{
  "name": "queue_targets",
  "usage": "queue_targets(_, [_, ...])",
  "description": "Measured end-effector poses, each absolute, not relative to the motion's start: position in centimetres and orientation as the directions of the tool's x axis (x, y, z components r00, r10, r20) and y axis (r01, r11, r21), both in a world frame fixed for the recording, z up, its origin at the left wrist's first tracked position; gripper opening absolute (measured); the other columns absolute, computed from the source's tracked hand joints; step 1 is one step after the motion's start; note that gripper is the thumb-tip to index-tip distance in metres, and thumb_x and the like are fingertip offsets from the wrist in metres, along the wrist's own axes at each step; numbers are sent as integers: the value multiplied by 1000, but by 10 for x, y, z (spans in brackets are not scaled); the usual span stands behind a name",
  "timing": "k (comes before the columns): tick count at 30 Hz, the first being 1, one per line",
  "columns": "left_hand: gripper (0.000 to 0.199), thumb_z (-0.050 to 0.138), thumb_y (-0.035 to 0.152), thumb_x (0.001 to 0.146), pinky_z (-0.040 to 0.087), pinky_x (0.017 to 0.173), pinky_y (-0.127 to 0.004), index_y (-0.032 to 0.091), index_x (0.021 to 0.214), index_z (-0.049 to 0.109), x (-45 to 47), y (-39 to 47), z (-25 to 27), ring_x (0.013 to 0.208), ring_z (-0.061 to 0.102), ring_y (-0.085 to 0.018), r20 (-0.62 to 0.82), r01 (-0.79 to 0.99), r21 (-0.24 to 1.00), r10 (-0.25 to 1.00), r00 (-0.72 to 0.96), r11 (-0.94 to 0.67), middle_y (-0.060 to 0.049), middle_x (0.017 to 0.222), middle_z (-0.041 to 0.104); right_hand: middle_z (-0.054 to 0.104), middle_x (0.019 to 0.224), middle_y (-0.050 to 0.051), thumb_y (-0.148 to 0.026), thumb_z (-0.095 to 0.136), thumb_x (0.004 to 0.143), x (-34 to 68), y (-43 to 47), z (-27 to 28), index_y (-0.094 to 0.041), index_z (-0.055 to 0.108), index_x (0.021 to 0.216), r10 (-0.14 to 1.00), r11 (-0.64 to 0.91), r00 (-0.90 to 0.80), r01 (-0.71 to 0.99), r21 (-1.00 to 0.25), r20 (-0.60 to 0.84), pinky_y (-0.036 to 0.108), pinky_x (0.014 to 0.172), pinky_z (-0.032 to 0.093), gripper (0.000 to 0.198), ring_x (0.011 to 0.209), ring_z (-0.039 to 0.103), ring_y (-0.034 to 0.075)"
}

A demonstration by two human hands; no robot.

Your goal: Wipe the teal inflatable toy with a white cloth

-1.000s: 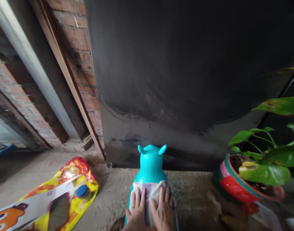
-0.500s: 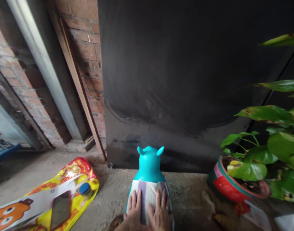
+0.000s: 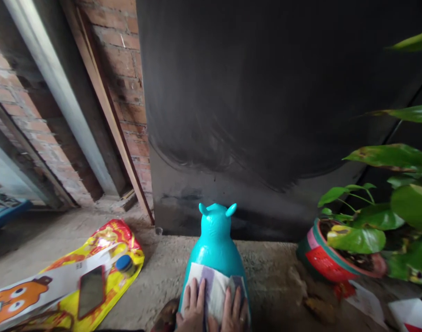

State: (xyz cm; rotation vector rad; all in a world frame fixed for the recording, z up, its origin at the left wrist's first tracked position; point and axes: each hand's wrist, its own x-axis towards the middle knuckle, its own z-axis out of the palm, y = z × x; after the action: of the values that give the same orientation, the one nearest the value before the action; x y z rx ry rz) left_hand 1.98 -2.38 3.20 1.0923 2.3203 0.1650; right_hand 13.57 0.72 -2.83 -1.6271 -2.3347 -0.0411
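Observation:
A teal inflatable animal toy with two small ears stands on the concrete floor, facing the dark wall. A white and purple striped cloth lies over its back. My left hand presses flat on the left part of the cloth, fingers spread. My right hand lies flat on the cloth's right part, which is folded over a little near the fingertips. Both wrists run off the bottom edge.
A yellow and red printed bag lies at left with a phone and a blue-capped bottle on it. A red pot with a green leafy plant stands at right. Dark panel ahead; brick wall and planks at left.
Both hands slid down the toy's back toward me with the cloth, and more of the teal back now shows. The cloth's right edge has bunched up. The view shifted slightly.

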Motion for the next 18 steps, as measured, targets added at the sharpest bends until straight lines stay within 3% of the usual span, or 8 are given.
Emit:
queue_targets(2, [87, 61, 65, 77, 6, 122, -61, 33, 149, 24, 19, -10, 28, 148, 3, -35, -444, 661, 329, 729, -521, 674, -3, 162, 11, 39, 148, 21, -49, 61, 80, 127, 18, -19, -16, 54, 137, 928, 346, -314, 925, -155, 201, 70, 91, 44, 66, 130, 39, 52])
queue_targets(4, [111, 70, 67, 63, 10, 121, -62, 29, 151, 16, 13, -1, 24, 147, -4, -39, -449, 661, 326, 726, -521, 676, -5, 162, 6, 33, 153, 15, -47, 57, 83, 118, 33, -5, -23, 49, 141, 936, 349, -332, 922, -166, 120, 72, 87, 45, 63, 135, 34, 50])
queue_targets(6, [136, 79, 64, 45, 17, 117, -66, 23, 152, 3, 2, 7, 21, 146, -8, -43, -455, 666, 331, 732, -508, 668, -9, 162, -1, 28, 155, 13, -48, 52, 87, 106, 51, 11, -24, 42, 145, 936, 352, -348, 919, -178, 56, 72, 87, 45, 63, 138, 28, 48])
queue_targets(8, [150, 81, 60, 36, 24, 113, -68, 16, 150, -6, -11, 14, 19, 145, -6, -46, -457, 664, 352, 740, -494, 660, -14, 161, -7, 22, 158, 13, -48, 46, 91, 94, 69, 24, -23, 33, 149, 938, 345, -345, 920, -186, 36, 73, 88, 44, 65, 141, 24, 46])
queue_targets(12, [146, 78, 58, 39, 18, 119, -57, 7, 149, -3, -27, 27, 17, 146, -2, -44, -423, 673, 398, 776, -468, 623, -18, 160, -3, 17, 159, 13, -44, 44, 92, 80, 89, 38, -22, 27, 151, 938, 344, -344, 911, -229, 39, 71, 94, 42, 65, 143, 22, 42])
queue_targets(18, [144, 75, 58, 42, 10, 123, -46, 2, 148, -5, -21, 14, 24, 147, -5, -37, -413, 693, 394, 790, -454, 604, -18, 160, 1, 20, 158, 11, -45, 40, 93, 88, 73, 27, -23, 29, 150, 934, 358, -342, 903, -237, 106, 73, 91, 42, 62, 142, 25, 42])
